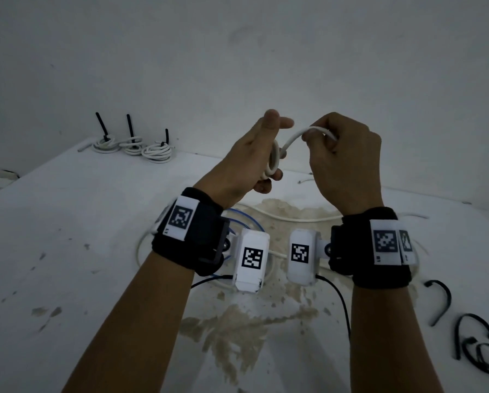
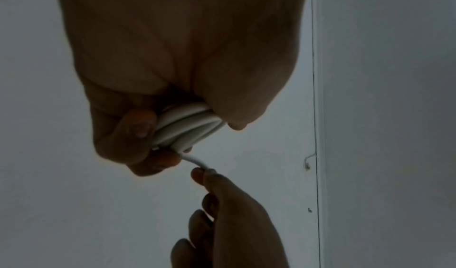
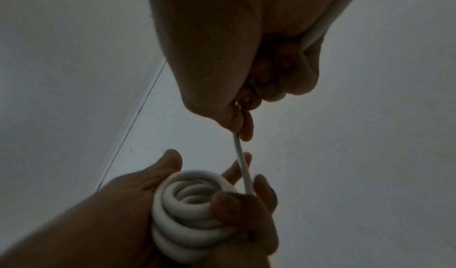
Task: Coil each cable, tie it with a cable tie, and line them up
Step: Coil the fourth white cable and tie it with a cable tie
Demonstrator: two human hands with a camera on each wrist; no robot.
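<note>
My left hand (image 1: 259, 154) grips a small coil of white cable (image 1: 273, 161) above the table; in the right wrist view the coil (image 3: 192, 209) shows several loops held between thumb and fingers. My right hand (image 1: 340, 160) pinches the free run of the same cable (image 1: 300, 136), which arches from the coil to its fingers. The left wrist view shows the coil (image 2: 187, 127) in the left hand (image 2: 158, 139) and the strand running to the right hand's fingertips (image 2: 200, 174). The rest of the white cable (image 1: 291, 218) trails down onto the table.
Three tied white coils (image 1: 132, 147) with black ties standing up sit in a row at the table's far left. Loose black cable ties (image 1: 470, 336) lie at the right front. Blue and black cables (image 1: 243, 222) lie under my wrists on the stained white table (image 1: 67, 222).
</note>
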